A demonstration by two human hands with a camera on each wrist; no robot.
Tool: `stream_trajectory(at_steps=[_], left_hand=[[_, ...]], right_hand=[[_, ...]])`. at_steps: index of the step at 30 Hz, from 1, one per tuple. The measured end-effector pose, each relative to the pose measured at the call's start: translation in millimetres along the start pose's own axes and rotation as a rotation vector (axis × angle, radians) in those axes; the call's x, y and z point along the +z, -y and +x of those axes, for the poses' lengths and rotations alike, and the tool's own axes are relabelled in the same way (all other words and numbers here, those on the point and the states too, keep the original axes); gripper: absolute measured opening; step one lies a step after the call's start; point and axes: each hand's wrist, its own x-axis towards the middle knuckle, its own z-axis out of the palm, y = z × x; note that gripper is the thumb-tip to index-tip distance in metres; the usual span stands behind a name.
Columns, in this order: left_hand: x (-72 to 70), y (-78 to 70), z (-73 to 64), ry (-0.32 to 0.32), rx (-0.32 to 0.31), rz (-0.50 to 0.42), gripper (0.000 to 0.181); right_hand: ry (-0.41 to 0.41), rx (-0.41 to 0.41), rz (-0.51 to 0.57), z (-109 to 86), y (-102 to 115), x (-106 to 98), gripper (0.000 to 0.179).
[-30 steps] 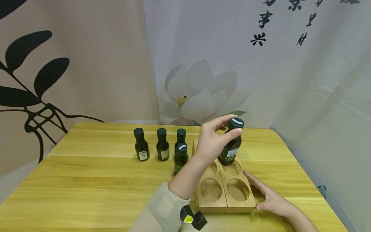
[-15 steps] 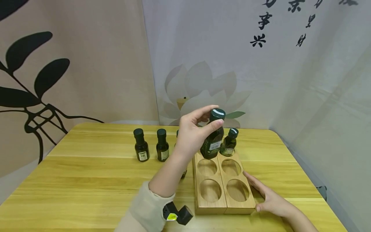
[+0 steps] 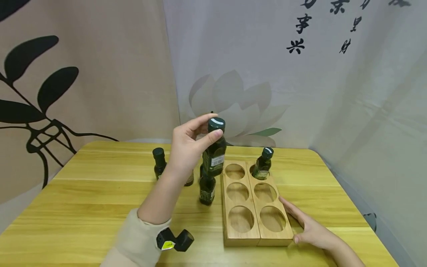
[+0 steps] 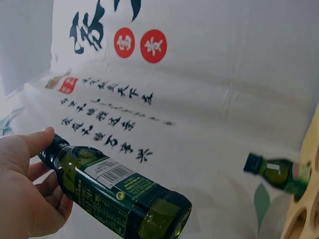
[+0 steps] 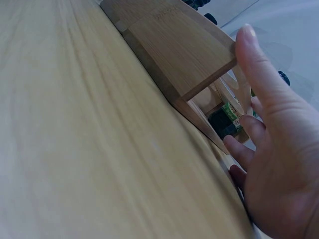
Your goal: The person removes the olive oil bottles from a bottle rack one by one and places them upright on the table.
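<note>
My left hand [image 3: 188,146] pinches a dark green glass bottle [image 3: 215,157] by its capped neck. In the head view that bottle is raised, left of a wooden rack [image 3: 241,237] with round holes. The left wrist view shows its barcode label and square base, with the left hand [image 4: 30,184] at the cap end. A similar bottle [image 3: 262,167] stands in the rack's far right hole. My right hand [image 3: 313,230] rests against the rack's right side, thumb by the front corner. In the right wrist view, the right hand [image 5: 279,134] has its fingers along the rack [image 5: 174,45].
A small dark bottle [image 3: 207,191] stands left of the rack, just below the held one. Farther left is another bottle [image 3: 159,163], and others are partly hidden behind my left hand and the held bottle. A printed cloth [image 3: 233,55] hangs behind the wooden table [image 3: 83,207].
My left hand has lifted the bottle from above the rack's right column and carried it left, past the rack's left edge. The bottle in the far right hole came into view. My right hand stayed put.
</note>
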Motion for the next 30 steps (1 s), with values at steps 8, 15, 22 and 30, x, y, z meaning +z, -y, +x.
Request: stream_trajectory(at_steps=[8, 15, 22, 30], left_hand=[[-31.3, 1.1, -0.4, -0.049, -0.051, 0.039, 0.035], [-47.8, 3.2, -2.1, -0.074, -0.065, 0.084, 0.034], [-58.3, 11.7, -9.5, -0.066, -0.099, 0.132, 0.035], [-67.2, 30.9, -24.4, -0.059, -0.151, 0.16, 0.038]], right_hand=[[0.005, -0.006, 0.012, 0.6, -2.0, -1.2, 0.09], [0.004, -0.005, 0.017, 0.1, -1.9, -0.4, 0.091], [0.004, -0.029, 0.02, 0.7, -3.1, -0.2, 0.091], [0.005, -0.03, 0.026, 0.8, -1.9, -0.1, 0.091]])
